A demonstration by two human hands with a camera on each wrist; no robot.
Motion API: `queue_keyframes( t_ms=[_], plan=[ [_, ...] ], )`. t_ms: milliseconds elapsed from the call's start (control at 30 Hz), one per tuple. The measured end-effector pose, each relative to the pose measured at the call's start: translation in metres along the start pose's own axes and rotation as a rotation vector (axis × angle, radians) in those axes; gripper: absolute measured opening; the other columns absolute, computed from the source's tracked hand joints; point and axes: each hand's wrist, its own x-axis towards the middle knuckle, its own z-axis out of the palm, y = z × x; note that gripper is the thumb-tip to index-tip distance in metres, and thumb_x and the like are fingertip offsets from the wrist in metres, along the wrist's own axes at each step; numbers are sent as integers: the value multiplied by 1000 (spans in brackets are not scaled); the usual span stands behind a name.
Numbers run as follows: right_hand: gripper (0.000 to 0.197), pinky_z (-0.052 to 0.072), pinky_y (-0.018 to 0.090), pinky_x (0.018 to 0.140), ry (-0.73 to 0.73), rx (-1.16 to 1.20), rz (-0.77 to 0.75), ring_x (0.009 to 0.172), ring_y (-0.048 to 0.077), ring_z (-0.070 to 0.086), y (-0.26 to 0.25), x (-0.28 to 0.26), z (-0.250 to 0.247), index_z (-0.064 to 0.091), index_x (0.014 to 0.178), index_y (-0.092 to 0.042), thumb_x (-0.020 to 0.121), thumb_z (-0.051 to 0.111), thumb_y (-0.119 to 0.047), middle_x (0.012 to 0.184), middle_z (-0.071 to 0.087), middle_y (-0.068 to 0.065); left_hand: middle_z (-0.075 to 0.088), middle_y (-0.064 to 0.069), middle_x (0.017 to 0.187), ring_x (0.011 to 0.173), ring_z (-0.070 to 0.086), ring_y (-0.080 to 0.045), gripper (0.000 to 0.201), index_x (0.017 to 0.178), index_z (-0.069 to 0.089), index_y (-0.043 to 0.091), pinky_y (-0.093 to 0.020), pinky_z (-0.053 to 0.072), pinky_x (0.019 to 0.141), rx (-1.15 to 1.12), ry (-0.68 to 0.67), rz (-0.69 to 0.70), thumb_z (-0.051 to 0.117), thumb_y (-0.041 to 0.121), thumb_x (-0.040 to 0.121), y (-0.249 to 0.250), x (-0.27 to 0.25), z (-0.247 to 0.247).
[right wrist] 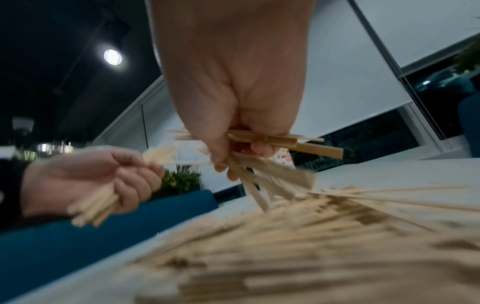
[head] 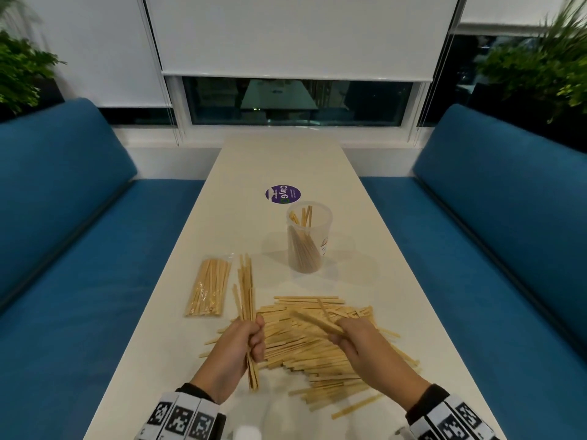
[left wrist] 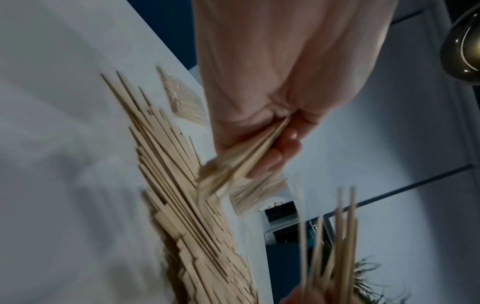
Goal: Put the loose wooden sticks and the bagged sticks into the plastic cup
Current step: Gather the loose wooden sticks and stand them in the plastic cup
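Head view: a white table (head: 282, 160) between two blue benches (head: 63, 217) is shown. A bundle of sticks (head: 247, 300) is held roughly upright in the left hand (head: 244, 344), whose fingers are curled tightly round the middle of the bundle; the upright hold is judged to keep the ends aligned for dropping into the plastic cup (head: 309, 238). A smaller clutch of sticks (head: 314, 322) is pinched between the thumb and curled fingers of the right hand (head: 355, 342), angled toward the left hand, probably to be added to the bundle. The loose pile (head: 317, 347) is spread on the table beneath and between both hands, most of it not yet gathered. The bagged sticks (head: 209, 287) lie flat on the table, left of the pile and apart from the cup. The cup stands upright beyond the pile, with some sticks already leaning inside it. A purple round sticker (head: 282, 193) is seen just behind the cup. In both wrist views the closed grips are confirmed, though motion blur obscures the stick ends.
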Motion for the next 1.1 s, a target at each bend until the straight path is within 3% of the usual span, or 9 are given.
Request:
queue_keyframes(
  t_ms=[100,200,300,400,533,667,833,967,1100],
  plan=[
    [19,37,13,57,87,219,72,59,-2,47,-16,9,-11,49,80,-30,98,42,-29,81,62,-8,33,6,55,48,31,-9,16,97,50,9,-21,28,48,135,-2,54,38,19,99,-2,3,12],
    [17,42,20,61,162,411,121,56,-1,49,-31,20,-14,56,84,-24,96,46,-30,74,64,-8,38,8,60,52,35,-7,42,103,52,14,-20,33,51,329,-2,136,49,51,83,-1,1,33],
    [18,48,30,70,172,445,105,69,5,56,-44,25,-12,58,95,-19,97,44,-30,82,64,-10,50,11,61,51,43,-4,63,99,52,15,-23,35,53,385,50,211,55,64,60,3,4,47],
    [25,48,15,81,129,427,40,96,4,56,-60,30,-4,54,117,-22,99,37,-19,106,60,-12,57,-1,75,58,48,-10,71,98,53,19,-23,36,56,389,70,248,58,73,53,9,10,57],
    [40,43,19,91,97,311,-39,106,12,46,-71,38,13,39,133,-23,94,32,-13,114,50,1,70,-2,91,85,67,-10,40,99,57,17,-22,49,70,250,159,263,61,51,79,15,22,66],
    [39,36,13,68,56,236,-77,90,12,35,-79,36,11,33,134,-13,94,33,-10,102,34,-1,68,-17,76,76,69,-27,44,87,62,-2,-35,53,68,223,235,256,51,41,91,13,28,59],
    [49,38,8,68,80,326,-82,80,2,43,-83,34,9,31,141,-29,95,45,-21,94,42,-8,48,-4,49,49,51,-21,49,65,51,4,-27,38,48,154,358,247,45,43,94,11,25,54],
    [37,40,7,78,163,532,96,99,0,52,-72,34,5,46,126,-38,90,54,-40,108,55,-11,38,-3,57,49,39,-16,42,77,49,7,-28,33,50,71,409,353,39,44,95,27,22,54],
    [40,47,22,76,-12,1105,500,92,11,59,-61,39,2,52,116,-22,92,42,-52,107,59,-4,58,-24,91,89,58,-32,60,117,48,-4,-35,47,86,118,367,592,37,48,90,41,17,61]
  ],
)
